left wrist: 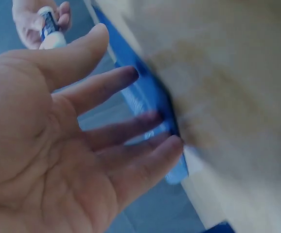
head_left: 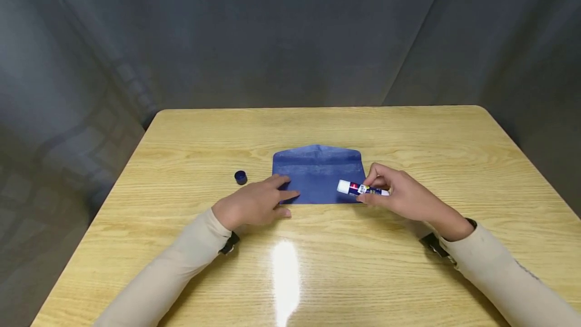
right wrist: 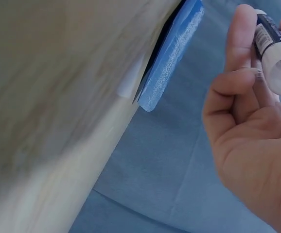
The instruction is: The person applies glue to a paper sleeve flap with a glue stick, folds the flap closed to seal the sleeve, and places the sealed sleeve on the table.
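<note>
Here's the envelope on the surface: left hand spread at its left edge, right hand gripping the glue stick over its right end. Cap off, left of the envelope; streaky flap looks glued, folding seemingly left to do.

"How does the envelope look?"

"Dark blue and flat, longer left to right, its flap opened out on the far side. Whitish streaks run along the flap. The left hand has its fingers spread over the left part."

"And the glue stick?"

"White and dark blue with a patch of red, pinched in the right hand. It's lying sideways above the envelope's near right part, uncapped white end to the left."

"The cap?"

"Small, round, dark blue, off the stick and just left of the envelope."
</note>
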`<state>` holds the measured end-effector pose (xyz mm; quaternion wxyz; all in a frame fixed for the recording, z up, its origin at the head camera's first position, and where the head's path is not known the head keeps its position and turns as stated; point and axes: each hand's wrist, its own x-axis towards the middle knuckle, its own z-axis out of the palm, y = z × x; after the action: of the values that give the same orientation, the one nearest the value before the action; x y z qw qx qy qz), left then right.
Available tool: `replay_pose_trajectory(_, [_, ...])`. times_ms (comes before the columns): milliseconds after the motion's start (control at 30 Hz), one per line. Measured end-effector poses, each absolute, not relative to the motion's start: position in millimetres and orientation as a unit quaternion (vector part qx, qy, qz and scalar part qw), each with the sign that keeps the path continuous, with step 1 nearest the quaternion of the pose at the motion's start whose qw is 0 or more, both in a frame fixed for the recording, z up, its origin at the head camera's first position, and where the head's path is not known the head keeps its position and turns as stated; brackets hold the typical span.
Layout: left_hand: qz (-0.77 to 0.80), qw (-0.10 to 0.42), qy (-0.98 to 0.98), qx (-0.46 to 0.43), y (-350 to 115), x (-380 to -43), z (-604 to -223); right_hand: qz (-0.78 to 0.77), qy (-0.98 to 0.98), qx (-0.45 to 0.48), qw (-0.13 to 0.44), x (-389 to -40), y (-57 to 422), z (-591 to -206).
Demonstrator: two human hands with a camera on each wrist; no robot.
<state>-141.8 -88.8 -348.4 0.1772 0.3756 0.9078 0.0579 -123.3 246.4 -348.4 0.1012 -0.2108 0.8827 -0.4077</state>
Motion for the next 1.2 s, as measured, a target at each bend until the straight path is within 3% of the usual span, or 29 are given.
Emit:
replay_pose_trajectory(167, [0.103, 0.177, 0.91, 0.36, -91.3, -151.9, -341.6, -0.417, 0.879, -0.208, 0.106, -124.5, 249.3, -350.6])
replay_pose_trajectory(433, [0.055, 0.06, 0.94, 0.331, -78.9, -173.1, -342.6, -0.411, 0.883, -0.201, 0.108, -120.4, 250.2, -351.3])
replay_pose_trajectory(767, [0.093, 0.129, 0.952, 0.26, -71.7, -179.0, -353.7, -0.401, 0.885, -0.213, 0.106, -120.8, 245.1, -351.6])
replay_pose_trajectory(1200, [0.074, 0.084, 0.946, 0.305, -65.6, -175.8, -354.2, -0.388, 0.891, -0.213, 0.097, -119.9, 242.2, -349.5])
